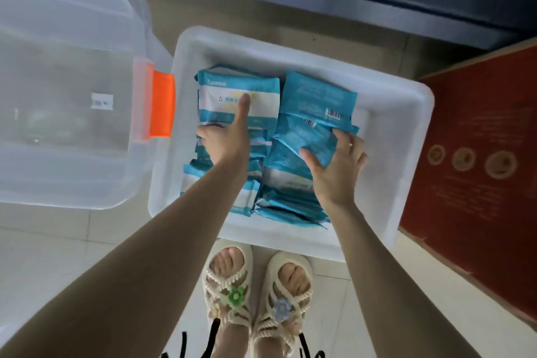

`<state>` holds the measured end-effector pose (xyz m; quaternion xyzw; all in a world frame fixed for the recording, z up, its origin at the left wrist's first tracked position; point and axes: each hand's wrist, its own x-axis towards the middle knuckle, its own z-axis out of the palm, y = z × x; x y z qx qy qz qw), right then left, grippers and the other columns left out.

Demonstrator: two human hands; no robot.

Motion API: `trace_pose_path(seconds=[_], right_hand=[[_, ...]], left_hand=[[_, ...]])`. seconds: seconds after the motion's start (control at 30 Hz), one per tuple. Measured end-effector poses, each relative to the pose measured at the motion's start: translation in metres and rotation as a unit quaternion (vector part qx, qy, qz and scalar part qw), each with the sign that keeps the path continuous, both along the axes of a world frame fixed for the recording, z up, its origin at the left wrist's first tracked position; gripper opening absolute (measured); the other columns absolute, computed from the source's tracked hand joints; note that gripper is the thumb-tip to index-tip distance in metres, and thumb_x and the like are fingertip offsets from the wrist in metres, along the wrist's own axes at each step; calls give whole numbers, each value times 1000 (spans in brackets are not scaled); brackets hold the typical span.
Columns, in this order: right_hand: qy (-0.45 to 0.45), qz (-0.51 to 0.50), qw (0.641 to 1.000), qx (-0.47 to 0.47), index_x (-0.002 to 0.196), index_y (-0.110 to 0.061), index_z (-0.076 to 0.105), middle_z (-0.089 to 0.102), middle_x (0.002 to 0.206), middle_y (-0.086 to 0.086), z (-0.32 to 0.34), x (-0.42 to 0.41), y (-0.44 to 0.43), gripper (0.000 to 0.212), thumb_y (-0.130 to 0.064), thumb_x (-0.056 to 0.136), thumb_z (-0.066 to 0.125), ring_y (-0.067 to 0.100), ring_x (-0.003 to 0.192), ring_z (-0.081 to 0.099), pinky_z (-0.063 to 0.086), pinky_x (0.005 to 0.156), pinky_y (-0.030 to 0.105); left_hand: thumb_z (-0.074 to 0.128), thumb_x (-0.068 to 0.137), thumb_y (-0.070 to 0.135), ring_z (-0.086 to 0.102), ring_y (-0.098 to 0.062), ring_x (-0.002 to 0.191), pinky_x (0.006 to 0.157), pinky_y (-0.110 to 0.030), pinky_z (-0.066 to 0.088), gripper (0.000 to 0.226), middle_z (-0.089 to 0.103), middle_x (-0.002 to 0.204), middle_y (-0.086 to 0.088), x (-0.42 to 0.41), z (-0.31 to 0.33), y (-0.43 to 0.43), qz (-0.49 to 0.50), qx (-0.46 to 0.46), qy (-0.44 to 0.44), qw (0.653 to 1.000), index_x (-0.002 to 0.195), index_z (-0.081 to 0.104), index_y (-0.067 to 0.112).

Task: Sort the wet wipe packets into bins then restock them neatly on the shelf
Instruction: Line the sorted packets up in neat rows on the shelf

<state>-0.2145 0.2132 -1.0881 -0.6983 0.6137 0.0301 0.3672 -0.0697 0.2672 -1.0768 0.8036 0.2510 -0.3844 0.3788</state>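
Left hand (229, 139) lies flat on packets (238, 96) in the white bin (401, 131); right hand (337, 166) grips a packet (308, 136). Clear tub (66, 67) left, red box (479, 154) right.

A red cardboard box (476, 154) printed with round emblems lay on the pale tiled floor (58, 256). Near it stood two cream woven sandals, one bearing a green flower (236, 295), the other a blue flower (281, 309).

Bare forearms; cream rope sandals (255, 296) with flower charms.
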Motion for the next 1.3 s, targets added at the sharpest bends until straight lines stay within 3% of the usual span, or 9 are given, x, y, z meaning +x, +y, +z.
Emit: trace_pose_path(seconds=[0.13,0.33,0.47,0.57,0.63,0.77,0.93,1.13,1.3], right_hand=[[0,-29,999,-13,127,-15,49,37,132,6,-7,1,-6,68,-42,72,79,26,120,31,25,102,38],[49,-41,998,1,104,-21,58,49,114,-5,3,7,-15,51,-50,67,78,18,113,36,16,87,30],[8,-81,993,82,90,-17,55,57,98,-5,24,2,-5,42,-45,69,78,20,102,47,36,91,34],[-60,-165,972,157,87,-13,55,62,83,-2,67,-7,7,33,-28,71,81,23,85,62,53,75,36],[-99,-201,955,193,86,-16,56,66,87,3,98,-12,12,30,-20,71,82,23,83,66,55,74,38],[-201,-219,928,224,85,-18,59,67,83,1,190,-12,16,25,-5,75,78,14,76,65,53,69,26],[-239,-102,953,155,79,-19,60,67,79,-1,317,-3,18,21,-2,78,74,13,74,64,53,65,30],[-310,-9,943,120,92,-8,65,68,84,-9,488,22,22,17,4,80,71,-8,71,62,46,64,9],[-352,57,925,131,99,-17,72,73,95,-3,634,47,34,13,-18,86,69,10,91,67,53,85,30]], left_hand=[[70,71,62,47,-27,119,94,-36,40,98,41,139,-6,0,-13,-8,43,21,-17,999,142,22,16],[81,71,37,59,-14,84,82,-30,49,52,61,97,3,-2,-9,0,118,-34,-13,992,108,50,16],[78,78,23,63,-14,80,70,-27,51,33,66,89,4,-8,13,16,122,-66,-2,990,104,61,15],[74,81,15,63,-13,77,70,-27,53,26,65,87,4,-20,51,38,101,-85,6,991,102,57,15],[72,82,11,64,-15,80,70,-29,54,26,64,89,2,-28,83,51,79,-95,4,992,102,54,15],[65,86,5,64,-13,76,63,-28,56,24,64,91,3,-40,181,69,50,-135,5,990,101,51,17],[54,94,6,67,-20,87,74,-39,58,20,67,101,0,-41,314,77,46,-225,33,973,112,51,15],[50,96,6,65,-22,94,81,-38,56,22,65,104,-4,-29,481,81,22,-336,2,942,115,51,14],[43,98,9,62,-29,107,91,-43,52,33,62,123,-13,-4,623,90,5,-438,-34,898,131,47,8]])
